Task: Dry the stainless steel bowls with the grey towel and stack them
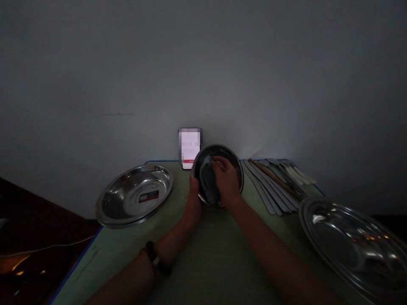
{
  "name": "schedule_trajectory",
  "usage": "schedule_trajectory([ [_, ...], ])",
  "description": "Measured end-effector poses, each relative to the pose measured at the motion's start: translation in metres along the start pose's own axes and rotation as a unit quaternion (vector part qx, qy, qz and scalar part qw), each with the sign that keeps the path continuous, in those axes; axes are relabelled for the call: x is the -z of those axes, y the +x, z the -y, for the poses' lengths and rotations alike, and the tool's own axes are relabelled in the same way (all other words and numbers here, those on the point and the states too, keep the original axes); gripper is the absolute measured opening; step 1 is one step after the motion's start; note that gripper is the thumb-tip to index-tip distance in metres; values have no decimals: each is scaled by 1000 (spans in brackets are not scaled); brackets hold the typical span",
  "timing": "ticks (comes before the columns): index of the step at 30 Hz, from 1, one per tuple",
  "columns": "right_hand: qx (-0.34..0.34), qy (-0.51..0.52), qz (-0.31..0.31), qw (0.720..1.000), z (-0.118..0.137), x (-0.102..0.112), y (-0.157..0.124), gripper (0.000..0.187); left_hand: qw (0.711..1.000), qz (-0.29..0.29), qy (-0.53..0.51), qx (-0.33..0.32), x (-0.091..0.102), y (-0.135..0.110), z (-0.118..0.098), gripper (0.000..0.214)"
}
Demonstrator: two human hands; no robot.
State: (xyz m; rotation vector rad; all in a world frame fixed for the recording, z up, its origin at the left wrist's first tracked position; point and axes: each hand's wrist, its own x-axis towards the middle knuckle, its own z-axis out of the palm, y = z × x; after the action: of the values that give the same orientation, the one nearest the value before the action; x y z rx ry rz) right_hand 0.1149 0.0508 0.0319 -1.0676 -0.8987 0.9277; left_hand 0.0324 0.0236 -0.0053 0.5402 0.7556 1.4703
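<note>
A round stainless steel bowl (241, 167) is held up over the table, tilted so its inside faces me. My left hand (193, 199) grips its left rim, thumb along the outer edge. Inside the bowl, my right hand (226, 178) is closed on a grey-green cloth (208, 180), which lies against the inner wall. The fingertips of my right hand pinch the cloth near its upper end. Most of my left fingers are hidden behind the bowl.
On the green table (203, 262) stand a metal basin (117, 199) at left and another metal basin (337, 237) at right. Several flat metal utensils (263, 186), a brown stick (273, 178) and pale-handled cutlery (297, 173) lie at back right. A lit phone (190, 146) leans against the wall.
</note>
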Motion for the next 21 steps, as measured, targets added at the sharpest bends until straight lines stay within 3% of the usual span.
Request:
schedule_trajectory([
  [4,78,-50,76,993,3,-2,-5,15,1000,-22,-17,1,-3,-1,-2,36],
  [7,125,-113,139,976,-1,1,-6,23,999,-36,-25,13,-6,-1,-5,37],
  [13,141,-169,291,931,-16,0,-13,46,998,-51,-38,-4,-11,-4,-12,35],
  [17,166,-235,299,910,-16,2,-12,49,998,-50,-44,7,-13,-6,-14,39],
  [21,173,-245,297,907,0,11,-5,36,999,-46,-22,13,-14,-7,-16,41],
])
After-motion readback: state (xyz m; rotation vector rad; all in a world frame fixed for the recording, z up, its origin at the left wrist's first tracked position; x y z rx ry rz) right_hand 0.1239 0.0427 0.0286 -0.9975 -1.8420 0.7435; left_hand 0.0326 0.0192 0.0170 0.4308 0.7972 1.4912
